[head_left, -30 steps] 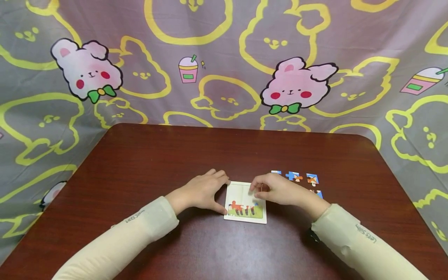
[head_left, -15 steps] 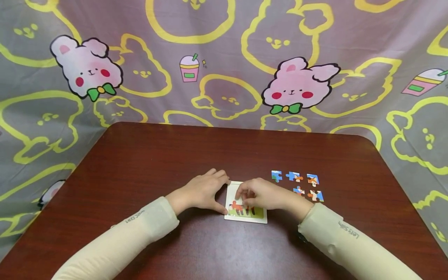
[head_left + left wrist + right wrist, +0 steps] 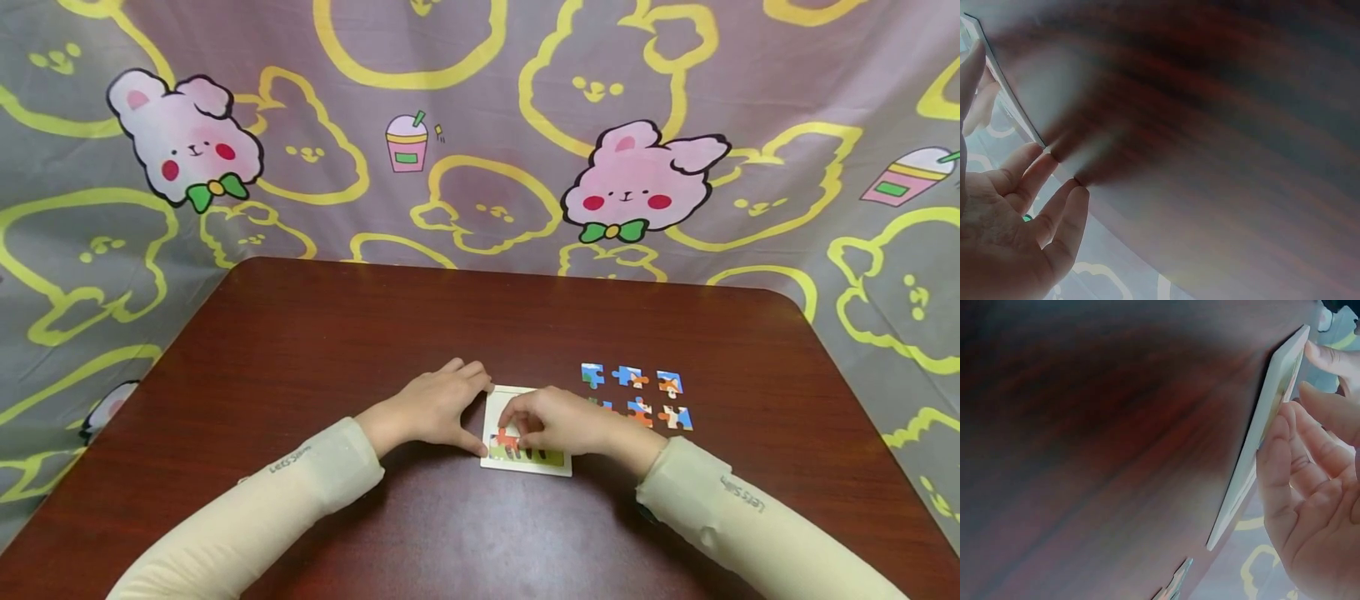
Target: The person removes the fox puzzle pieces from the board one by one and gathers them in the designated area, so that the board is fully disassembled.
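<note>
A pale square puzzle board [image 3: 551,469] lies flat on the table, with orange and green picture pieces filling its lower part. My left hand [image 3: 442,408] is spread along the board's left edge; its thumb touches the lower corner and its fingertips the upper one, the fingers fairly straight. Over the board's middle, my right hand [image 3: 566,421] has thumb and index finger pinched around an orange puzzle piece [image 3: 504,437] at the left of the picture. In the right wrist view its fingertips meet the board, and the piece itself is hidden.
Several loose puzzle pieces lie in two rows to the right, among them a blue one [image 3: 591,374] and a fox-face one [image 3: 670,384]. The right forearm passes close in front of them. A patterned curtain [image 3: 487,125] hangs behind the brown table [image 3: 375,325].
My right hand has moved left and slightly down from the board's right side to the orange piece, uncovering more loose pieces. My left hand has stayed at the board's left edge.
</note>
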`<action>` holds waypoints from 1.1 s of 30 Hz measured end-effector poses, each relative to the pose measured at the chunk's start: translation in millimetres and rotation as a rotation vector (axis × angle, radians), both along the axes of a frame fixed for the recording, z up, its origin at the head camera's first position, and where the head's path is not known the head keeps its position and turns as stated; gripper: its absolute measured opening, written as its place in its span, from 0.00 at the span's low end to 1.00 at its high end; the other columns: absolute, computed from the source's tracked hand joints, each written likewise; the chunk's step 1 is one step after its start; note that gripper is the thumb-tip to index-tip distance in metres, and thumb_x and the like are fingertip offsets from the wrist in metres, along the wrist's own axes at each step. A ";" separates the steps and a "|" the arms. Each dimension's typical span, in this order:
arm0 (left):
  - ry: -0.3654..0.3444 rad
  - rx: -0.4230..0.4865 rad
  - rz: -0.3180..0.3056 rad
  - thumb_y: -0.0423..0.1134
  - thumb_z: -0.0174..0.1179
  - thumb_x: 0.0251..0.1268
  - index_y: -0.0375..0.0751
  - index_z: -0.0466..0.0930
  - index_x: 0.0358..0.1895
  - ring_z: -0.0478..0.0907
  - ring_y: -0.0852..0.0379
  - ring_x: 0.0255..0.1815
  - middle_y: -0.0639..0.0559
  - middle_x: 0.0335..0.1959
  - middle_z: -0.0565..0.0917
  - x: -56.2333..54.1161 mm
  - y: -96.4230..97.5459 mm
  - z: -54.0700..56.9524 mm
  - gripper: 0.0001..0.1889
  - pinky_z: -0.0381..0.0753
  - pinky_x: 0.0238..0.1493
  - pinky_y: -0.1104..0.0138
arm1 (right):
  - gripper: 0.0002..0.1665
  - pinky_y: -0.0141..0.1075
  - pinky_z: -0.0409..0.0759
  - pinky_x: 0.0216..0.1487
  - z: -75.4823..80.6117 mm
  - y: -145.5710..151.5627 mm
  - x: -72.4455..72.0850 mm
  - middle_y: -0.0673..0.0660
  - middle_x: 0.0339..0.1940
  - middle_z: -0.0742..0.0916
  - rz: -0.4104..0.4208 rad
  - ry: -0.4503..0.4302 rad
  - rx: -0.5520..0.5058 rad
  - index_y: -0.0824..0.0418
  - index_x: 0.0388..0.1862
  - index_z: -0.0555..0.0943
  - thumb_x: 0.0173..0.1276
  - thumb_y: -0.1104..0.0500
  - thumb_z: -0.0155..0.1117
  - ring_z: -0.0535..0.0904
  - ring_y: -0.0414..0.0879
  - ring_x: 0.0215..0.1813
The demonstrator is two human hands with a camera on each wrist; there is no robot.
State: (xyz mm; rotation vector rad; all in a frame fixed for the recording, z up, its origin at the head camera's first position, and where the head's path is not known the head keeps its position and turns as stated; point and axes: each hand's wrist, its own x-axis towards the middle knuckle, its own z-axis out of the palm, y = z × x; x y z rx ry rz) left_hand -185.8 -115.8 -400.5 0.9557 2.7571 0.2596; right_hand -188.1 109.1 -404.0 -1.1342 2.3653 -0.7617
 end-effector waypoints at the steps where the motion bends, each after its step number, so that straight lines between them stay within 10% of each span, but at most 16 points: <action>1: 0.002 0.000 0.000 0.65 0.75 0.41 0.47 0.75 0.63 0.71 0.56 0.55 0.57 0.57 0.75 0.0 0.0 -0.2 0.44 0.81 0.41 0.59 | 0.14 0.27 0.71 0.32 0.2 -0.5 0.3 0.43 0.25 0.80 0.000 0.003 0.009 0.59 0.48 0.83 0.62 0.65 0.70 0.70 0.30 0.27; 33: 0.004 0.002 -0.001 0.66 0.75 0.41 0.48 0.75 0.62 0.70 0.57 0.54 0.58 0.56 0.75 0.4 -0.2 -1.6 0.44 0.80 0.41 0.61 | 0.14 0.29 0.75 0.35 -1.5 -0.6 -0.7 0.48 0.31 0.81 0.009 -0.124 -0.082 0.57 0.46 0.78 0.64 0.68 0.68 0.74 0.35 0.30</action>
